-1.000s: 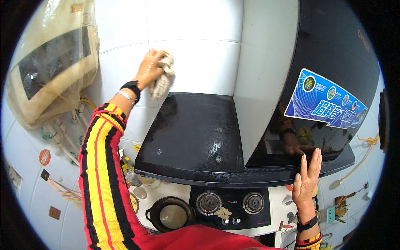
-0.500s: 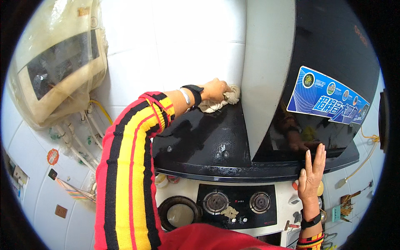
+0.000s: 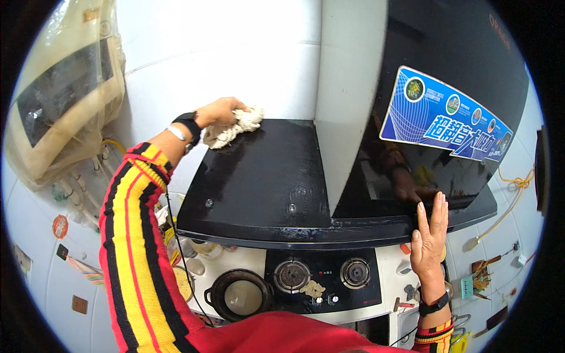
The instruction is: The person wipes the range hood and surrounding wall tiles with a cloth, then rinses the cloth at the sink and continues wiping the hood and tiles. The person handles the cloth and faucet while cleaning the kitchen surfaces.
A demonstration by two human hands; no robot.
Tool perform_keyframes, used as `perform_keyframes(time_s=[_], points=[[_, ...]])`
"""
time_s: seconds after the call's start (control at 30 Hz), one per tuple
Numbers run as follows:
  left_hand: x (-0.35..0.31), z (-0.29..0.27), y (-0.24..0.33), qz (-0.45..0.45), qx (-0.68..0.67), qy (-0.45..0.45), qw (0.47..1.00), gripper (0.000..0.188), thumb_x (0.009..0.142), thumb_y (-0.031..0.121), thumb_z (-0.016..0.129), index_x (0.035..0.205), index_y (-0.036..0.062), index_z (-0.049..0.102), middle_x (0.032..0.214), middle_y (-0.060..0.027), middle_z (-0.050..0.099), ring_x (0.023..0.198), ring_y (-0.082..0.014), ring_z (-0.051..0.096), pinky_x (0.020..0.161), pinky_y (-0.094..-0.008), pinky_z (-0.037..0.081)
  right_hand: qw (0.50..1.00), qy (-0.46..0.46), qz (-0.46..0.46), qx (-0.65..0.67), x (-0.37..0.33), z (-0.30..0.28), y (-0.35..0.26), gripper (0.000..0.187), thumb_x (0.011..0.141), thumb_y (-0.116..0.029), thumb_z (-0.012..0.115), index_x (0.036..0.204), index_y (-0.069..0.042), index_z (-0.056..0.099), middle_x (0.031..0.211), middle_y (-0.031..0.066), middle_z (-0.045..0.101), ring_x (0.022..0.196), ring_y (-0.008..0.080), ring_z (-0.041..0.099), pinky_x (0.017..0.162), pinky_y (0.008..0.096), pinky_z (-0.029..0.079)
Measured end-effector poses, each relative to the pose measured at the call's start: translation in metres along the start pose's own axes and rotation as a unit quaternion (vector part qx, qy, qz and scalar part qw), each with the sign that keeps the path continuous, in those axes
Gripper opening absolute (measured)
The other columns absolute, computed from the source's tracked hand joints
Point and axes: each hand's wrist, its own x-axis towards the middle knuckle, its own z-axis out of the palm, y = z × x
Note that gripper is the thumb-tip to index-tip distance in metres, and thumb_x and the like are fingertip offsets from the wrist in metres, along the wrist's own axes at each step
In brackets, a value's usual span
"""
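A crumpled off-white cloth (image 3: 226,133) is bunched under my left hand (image 3: 223,112), which grips it at the far left corner of the black range hood (image 3: 253,176). The hood's flat top looks wet and shiny, with a few droplets near two round studs. My right hand (image 3: 431,235) lies against the front lower edge of the hood, fingers stretched out and holding nothing. Above that hand, a blue sticker (image 3: 444,117) covers part of the glossy front panel.
Below the hood are a two-burner gas stove (image 3: 321,279) with a crumpled rag (image 3: 312,289) on it, and a dark pot (image 3: 240,294) of cloudy liquid. A plastic-covered water heater (image 3: 65,82) hangs at left. A yellow cord (image 3: 518,182) hangs at right.
My left hand has moved left with the cloth, from beside the grey chimney side to the hood's far left corner. My right hand keeps its place on the hood edge. The view has shifted.
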Motion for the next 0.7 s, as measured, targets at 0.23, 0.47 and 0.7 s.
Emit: perform_keyframes(time_s=[0.23,0.47,0.7], points=[[0.028,0.020,0.005,0.063,0.033,0.081,0.994,0.050,0.062,0.011,0.064,0.111,0.0145,0.072,0.102,-0.0183,0.070,0.103,-0.0331,0.065,0.093,-0.0385,0.050,0.999,0.018,-0.026,-0.007,-0.001,0.003,0.003,0.050,0.097,-0.030,0.037,0.138,-0.006,0.050,0.153,0.0267,0.026,0.141,0.0467,0.026,0.115,0.0585,0.017],[0.062,0.051,0.080,0.142,0.069,0.047,0.986,0.050,0.069,0.013,0.062,0.118,0.0094,0.069,0.108,-0.0191,0.069,0.101,-0.0351,0.065,0.092,-0.0394,0.051,0.999,0.023,-0.012,0.022,0.000,-0.002,-0.006,0.051,0.093,-0.026,0.042,0.141,-0.011,0.049,0.155,0.0230,0.025,0.142,0.0440,0.024,0.115,0.0583,0.015],[0.036,0.056,0.134,0.149,0.082,0.004,0.985,0.052,0.070,0.021,0.062,0.121,0.0115,0.067,0.109,-0.0199,0.069,0.103,-0.0355,0.064,0.090,-0.0395,0.051,0.999,0.031,-0.011,0.034,-0.002,-0.004,-0.007,0.053,0.089,-0.022,0.046,0.141,-0.012,0.050,0.156,0.0208,0.025,0.145,0.0386,0.022,0.117,0.0550,0.015]])
